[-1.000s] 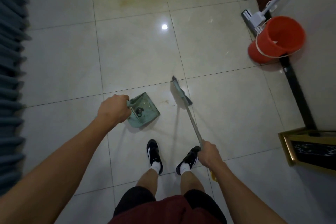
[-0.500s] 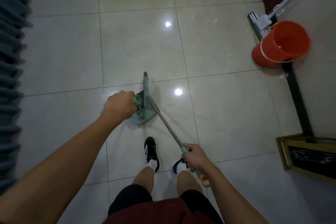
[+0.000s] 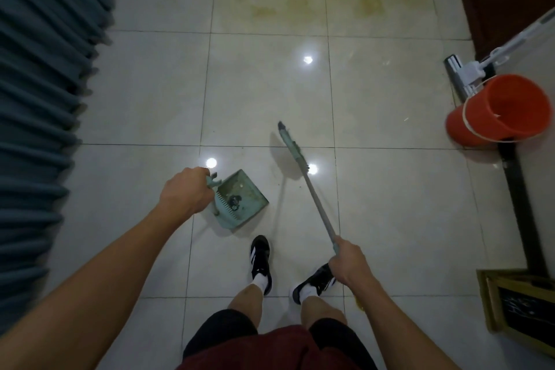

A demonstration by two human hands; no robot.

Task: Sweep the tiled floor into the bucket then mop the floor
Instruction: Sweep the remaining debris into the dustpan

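Glossy tiled floor (image 3: 375, 195), sweeping under way: left hand (image 3: 186, 192) clamps its grip on the dustpan (image 3: 240, 200) holding dark debris, right hand (image 3: 348, 261) wraps the broom (image 3: 292, 149). Best short strokes toward the pan's lip, pan flat. Orange bucket (image 3: 498, 111) stands well apart. No legible writing.

Glossy pale tiled floor (image 3: 390, 189), yellow-stained at far end. Green plastic dustpan (image 3: 241, 200) with dark debris, left of green long-handled broom (image 3: 292, 149). Orange plastic bucket (image 3: 495, 111) far right of broom, beside white flat mop (image 3: 468, 69).
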